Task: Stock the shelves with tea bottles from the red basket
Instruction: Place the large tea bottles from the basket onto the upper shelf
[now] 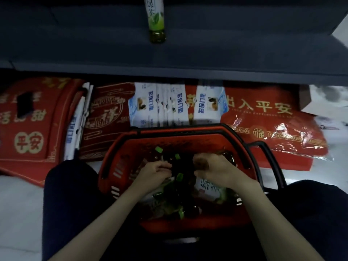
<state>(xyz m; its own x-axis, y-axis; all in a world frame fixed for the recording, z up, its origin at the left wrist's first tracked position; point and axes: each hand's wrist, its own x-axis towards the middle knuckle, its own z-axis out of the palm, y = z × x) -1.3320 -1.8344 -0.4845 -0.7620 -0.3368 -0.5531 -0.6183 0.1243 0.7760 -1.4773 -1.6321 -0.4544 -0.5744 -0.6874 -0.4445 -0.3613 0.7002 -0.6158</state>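
A red basket (120,157) with black handles sits on the floor between my knees. It holds several dark tea bottles (177,206) with green caps, lying jumbled. My left hand (152,174) reaches in from the left, its fingers curled on a bottle in the middle. At the right, my right hand (214,168) is curled round another dark bottle. One green tea bottle (155,19) stands upright on the dark grey shelf (226,53) above.
Under the shelf lie red doormats (30,119) with gold characters, a wrapped red mat (273,129) and several white-and-blue packets (162,106). My dark-trousered knees (69,194) flank the basket. Pale floor (17,213) shows at both sides.
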